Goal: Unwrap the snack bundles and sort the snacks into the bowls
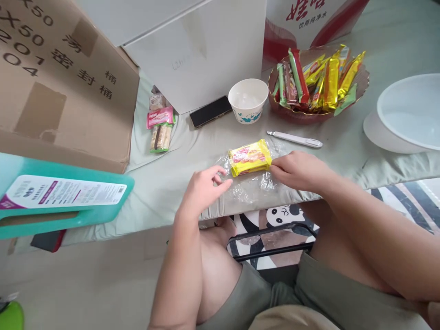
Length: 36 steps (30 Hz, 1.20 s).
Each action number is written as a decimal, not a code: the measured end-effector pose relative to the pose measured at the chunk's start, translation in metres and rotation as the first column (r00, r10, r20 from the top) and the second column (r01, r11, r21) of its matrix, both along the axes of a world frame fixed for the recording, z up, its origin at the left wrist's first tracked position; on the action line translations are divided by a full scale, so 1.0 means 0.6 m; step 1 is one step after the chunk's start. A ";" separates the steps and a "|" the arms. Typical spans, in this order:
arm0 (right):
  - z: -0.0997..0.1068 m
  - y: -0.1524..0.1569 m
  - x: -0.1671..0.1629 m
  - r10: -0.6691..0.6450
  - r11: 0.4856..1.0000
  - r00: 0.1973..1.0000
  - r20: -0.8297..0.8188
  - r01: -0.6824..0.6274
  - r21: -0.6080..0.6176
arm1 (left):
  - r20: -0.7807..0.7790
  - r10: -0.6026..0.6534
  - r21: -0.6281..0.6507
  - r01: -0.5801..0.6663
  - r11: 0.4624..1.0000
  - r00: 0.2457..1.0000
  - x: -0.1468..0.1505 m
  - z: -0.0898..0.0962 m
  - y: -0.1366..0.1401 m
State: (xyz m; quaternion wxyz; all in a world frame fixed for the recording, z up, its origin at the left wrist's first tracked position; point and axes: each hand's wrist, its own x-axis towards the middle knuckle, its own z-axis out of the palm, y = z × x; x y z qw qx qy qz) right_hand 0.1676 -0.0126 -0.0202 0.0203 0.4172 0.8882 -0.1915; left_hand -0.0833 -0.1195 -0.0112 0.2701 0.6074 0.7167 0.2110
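Note:
A yellow wrapped snack packet (250,158) lies on crumpled clear plastic wrap (242,191) near the front edge of the covered table. The fingers of my right hand (297,170) are closed on the packet's right end. To the left of the packet, my left hand (205,189) is open, its fingers curved and apart beside the plastic. A white cutter knife (295,139) lies behind my right hand. Further back stands a white paper bowl (248,101) with a leaf print.
A scalloped bowl (316,115) holds several wrapped bars. A black phone (210,111) and small snack packs (160,123) lie behind. At left are a cardboard box (65,91) and a teal jug (103,220); at right, a white basin (395,133). A white box (213,55) stands behind.

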 end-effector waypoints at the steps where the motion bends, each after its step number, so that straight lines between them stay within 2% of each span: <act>1: -0.001 0.001 -0.003 -0.040 0.998 0.999 0.001 0.040 0.041 | -0.064 0.038 0.093 -0.032 0.995 0.997 0.000 -0.008 0.010; 3: -0.003 0.003 -0.008 -0.120 0.985 0.992 -0.046 0.125 0.116 | -0.131 0.111 0.231 -0.079 0.970 0.985 -0.002 -0.026 0.031; 4: -0.005 0.004 -0.011 -0.172 0.972 0.982 -0.076 0.181 0.150 | -0.127 0.138 0.255 -0.102 0.962 0.982 -0.003 -0.035 0.042; 6: -0.008 0.006 -0.014 -0.271 0.936 0.954 -0.129 0.293 0.195 | -0.055 0.186 0.239 -0.168 0.956 0.981 -0.009 -0.049 0.061; 8: -0.012 0.010 -0.016 -0.282 0.922 0.940 -0.190 0.320 0.216 | 0.051 0.249 0.201 -0.255 0.946 0.967 -0.015 -0.056 0.075; 10: -0.017 0.013 -0.019 -0.151 0.948 0.942 -0.299 0.224 0.227 | 0.216 0.323 0.139 -0.357 0.924 0.921 -0.018 -0.054 0.085; 12: -0.025 0.014 -0.024 0.052 0.971 0.914 -0.403 0.048 0.235 | 0.462 0.327 0.024 -0.380 0.925 0.824 -0.016 -0.044 0.092; 14: -0.036 0.014 -0.032 0.197 0.969 0.876 -0.439 -0.106 0.222 | 0.690 0.260 -0.083 -0.284 0.955 0.675 -0.012 -0.030 0.096; 17: -0.051 0.013 -0.043 0.230 0.971 0.868 -0.439 -0.177 0.159 | 0.848 0.181 -0.140 -0.119 0.983 0.497 -0.006 -0.013 0.097; 21: -0.048 0.017 -0.048 0.108 0.992 0.805 -0.584 -0.130 0.005 | 0.919 0.201 -0.194 -0.054 0.980 0.339 -0.010 -0.009 0.094; 24: -0.037 0.025 -0.044 -0.005 0.988 0.733 -0.680 -0.099 -0.115 | 0.936 0.318 -0.305 -0.107 0.946 0.149 -0.018 -0.013 0.093; 27: -0.032 0.033 -0.035 -0.190 0.968 0.684 -0.705 0.011 -0.250 | 0.880 0.469 -0.472 -0.231 0.851 -0.071 -0.025 -0.011 0.097; 29: -0.029 0.036 -0.025 -0.306 0.946 0.649 -0.697 0.123 -0.301 | 0.833 0.524 -0.552 -0.313 0.773 -0.177 -0.028 -0.007 0.102; 32: -0.014 0.032 -0.004 -0.430 0.903 0.537 -0.726 0.274 -0.332 | 0.820 0.523 -0.572 -0.388 0.723 -0.233 -0.029 -0.001 0.110; 34: 0.010 0.034 0.012 -0.489 0.867 0.463 -0.739 0.350 -0.355 | 0.822 0.515 -0.569 -0.397 0.720 -0.243 -0.027 0.000 0.114; 36: 0.046 0.055 0.029 -0.491 0.853 0.446 -0.748 0.420 -0.310 | 0.826 0.505 -0.564 -0.374 0.736 -0.251 -0.023 0.001 0.116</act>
